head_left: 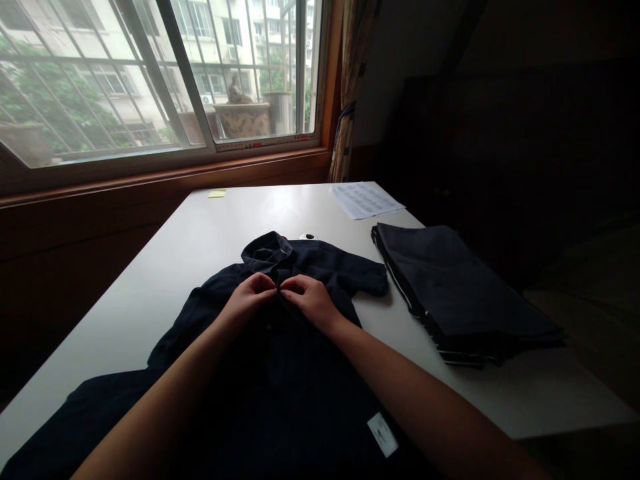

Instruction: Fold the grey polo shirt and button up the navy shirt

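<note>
A dark navy shirt (pixel 280 373) lies spread over the white table, its collar (pixel 267 250) toward the window and one sleeve stretched out to each side. Just below the collar, my left hand (pixel 253 291) pinches the front placket between thumb and fingers. My right hand (pixel 307 299) pinches the same spot from the other side, so the fingertips of both hands nearly meet. Whether a button sits between them is too small to make out. A white label (pixel 383 435) shows low on the right of the dark cloth.
Right of the shirt, a stack of folded dark cloth (pixel 455 287) lies on the table (pixel 145 287). Printed sheets (pixel 367 200) and a yellow sticky note (pixel 217 194) are at the far edge. A small white round object (pixel 309 237) sits behind the collar. Beyond stands a barred window (pixel 240 80).
</note>
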`<state>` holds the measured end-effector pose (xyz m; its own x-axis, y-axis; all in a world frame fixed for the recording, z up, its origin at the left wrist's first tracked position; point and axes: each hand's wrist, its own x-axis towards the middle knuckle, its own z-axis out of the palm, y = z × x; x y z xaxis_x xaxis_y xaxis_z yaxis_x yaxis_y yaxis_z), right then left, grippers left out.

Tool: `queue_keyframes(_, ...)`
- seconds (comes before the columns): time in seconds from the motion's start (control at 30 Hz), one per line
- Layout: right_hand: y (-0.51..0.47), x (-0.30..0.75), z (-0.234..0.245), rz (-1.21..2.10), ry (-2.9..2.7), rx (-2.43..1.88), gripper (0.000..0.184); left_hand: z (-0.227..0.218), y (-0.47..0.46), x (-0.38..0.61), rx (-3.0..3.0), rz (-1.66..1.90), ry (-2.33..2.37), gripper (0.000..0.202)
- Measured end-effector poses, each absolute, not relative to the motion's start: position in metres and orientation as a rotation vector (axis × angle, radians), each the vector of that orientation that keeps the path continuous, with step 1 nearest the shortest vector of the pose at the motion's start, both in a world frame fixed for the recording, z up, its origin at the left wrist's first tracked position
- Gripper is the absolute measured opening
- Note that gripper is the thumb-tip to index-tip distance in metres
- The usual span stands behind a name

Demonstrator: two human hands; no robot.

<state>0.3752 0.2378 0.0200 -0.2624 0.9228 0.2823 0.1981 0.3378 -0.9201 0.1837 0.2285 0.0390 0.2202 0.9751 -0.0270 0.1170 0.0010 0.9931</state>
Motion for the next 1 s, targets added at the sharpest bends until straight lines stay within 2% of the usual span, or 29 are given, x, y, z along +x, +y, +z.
queue_keyframes(0.2, 0.236, 0.377, 0.025, 0.842, -1.81, -0.997, 0.012, 0.037, 0.23, 0.182, 1.497, 0.979, 1.153, 0.022)
queue_keyframes(0.37, 0.236, 0.376, 0.027, 0.809, -1.853, -0.981, 0.01, 0.034, 0.231, 0.182, 1.538, 0.986, 1.183, 0.027)
queue_keyframes(1.0, 0.24, 0.376, 0.021, 0.887, -1.834, -0.979, 0.014, 0.028, 0.233, 0.183, 1.563, 1.047, 1.23, 0.023)
